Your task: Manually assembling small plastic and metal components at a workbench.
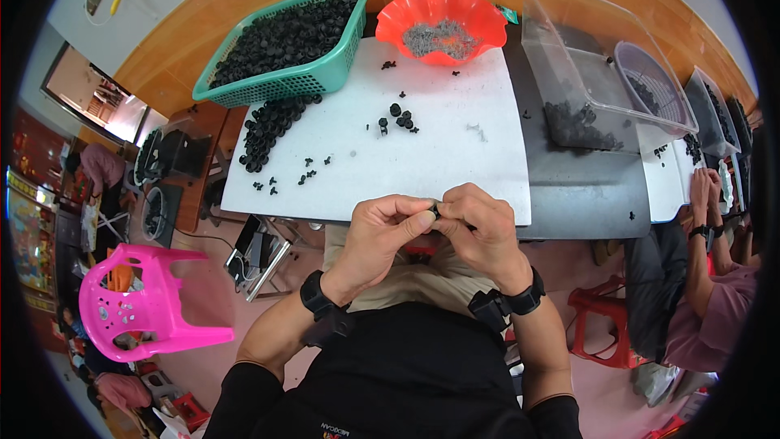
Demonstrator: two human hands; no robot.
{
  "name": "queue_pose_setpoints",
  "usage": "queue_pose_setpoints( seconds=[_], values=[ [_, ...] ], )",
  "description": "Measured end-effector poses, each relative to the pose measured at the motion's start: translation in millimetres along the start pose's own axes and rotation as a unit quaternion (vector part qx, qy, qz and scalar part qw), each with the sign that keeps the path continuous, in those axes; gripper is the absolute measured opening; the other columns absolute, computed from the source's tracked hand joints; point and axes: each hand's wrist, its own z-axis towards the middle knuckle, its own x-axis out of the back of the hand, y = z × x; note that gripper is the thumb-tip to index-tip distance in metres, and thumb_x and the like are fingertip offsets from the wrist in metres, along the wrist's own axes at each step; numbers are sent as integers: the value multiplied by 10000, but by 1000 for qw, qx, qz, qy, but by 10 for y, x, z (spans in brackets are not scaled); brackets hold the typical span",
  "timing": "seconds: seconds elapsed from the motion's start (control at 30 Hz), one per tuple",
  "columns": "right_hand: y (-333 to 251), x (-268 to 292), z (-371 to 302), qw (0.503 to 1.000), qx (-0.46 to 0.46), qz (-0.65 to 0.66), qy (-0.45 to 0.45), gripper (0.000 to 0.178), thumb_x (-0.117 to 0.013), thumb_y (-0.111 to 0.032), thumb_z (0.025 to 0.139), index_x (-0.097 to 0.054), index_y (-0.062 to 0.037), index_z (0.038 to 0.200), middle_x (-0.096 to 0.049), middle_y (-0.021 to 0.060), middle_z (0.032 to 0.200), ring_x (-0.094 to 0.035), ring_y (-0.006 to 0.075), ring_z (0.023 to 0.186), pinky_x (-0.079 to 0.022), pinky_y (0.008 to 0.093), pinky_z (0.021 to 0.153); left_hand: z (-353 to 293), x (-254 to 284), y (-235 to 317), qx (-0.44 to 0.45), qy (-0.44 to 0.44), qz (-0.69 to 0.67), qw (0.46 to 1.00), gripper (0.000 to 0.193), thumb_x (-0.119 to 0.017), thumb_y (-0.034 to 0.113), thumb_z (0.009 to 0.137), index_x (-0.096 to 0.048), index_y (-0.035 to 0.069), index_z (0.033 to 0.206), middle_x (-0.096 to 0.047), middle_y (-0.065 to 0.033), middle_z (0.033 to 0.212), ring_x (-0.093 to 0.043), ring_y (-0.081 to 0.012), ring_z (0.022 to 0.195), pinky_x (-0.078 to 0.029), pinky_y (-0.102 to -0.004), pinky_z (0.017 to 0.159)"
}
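Note:
Over the near edge of the white work board, my left hand and my right hand meet, fingertips pinched together. Between them is a small black plastic part, mostly covered by the fingers. Beyond the hands, a small group of round black parts lies mid-board. A few tiny black pronged pieces are scattered to the left, near a long cluster of black round parts.
A green basket heaped with black parts stands at the back left. Beside it is a red wavy-rimmed bowl of small greyish pieces. A transparent bin stands right. A pink chair is at left; another person's hands work at far right.

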Motion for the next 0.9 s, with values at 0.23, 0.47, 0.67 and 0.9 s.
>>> queue_pose_setpoints(
  seconds=[0.23,0.47,0.67,0.9],
  values=[
    [-43,30,20,994,-71,83,-28,212,-766,24,786,-693,-30,978,-638,92,874,-632,212,680,-507,308,602,-17,46,30,24,-4,-37,999,136,-674,20,951,-691,-34,1075,-722,-114,1010,-692,-133,894,-584,-261,828],
    [-154,86,102,988,-79,50,-125,372,-781,-40,798,-717,-91,1161,-628,73,903,-631,230,705,-517,329,631,-66,99,173,64,-21,-62,996,230,-699,-10,918,-590,11,1119,-699,-105,1031,-684,-135,900,-573,-263,810],
    [-219,70,130,981,-71,27,-176,351,-788,-71,790,-725,-99,1134,-611,65,869,-620,252,675,-518,345,619,-120,171,201,98,-37,-52,993,245,-714,-13,903,-576,22,1103,-691,-93,1018,-677,-128,899,-559,-259,810],
    [-215,-7,82,982,-32,-1,-185,287,-796,-82,780,-729,-83,1058,-620,59,854,-614,257,631,-506,346,580,-191,236,189,122,-53,-42,990,226,-723,13,908,-575,28,1078,-686,-78,999,-664,-110,894,-536,-240,794]
  ],
)
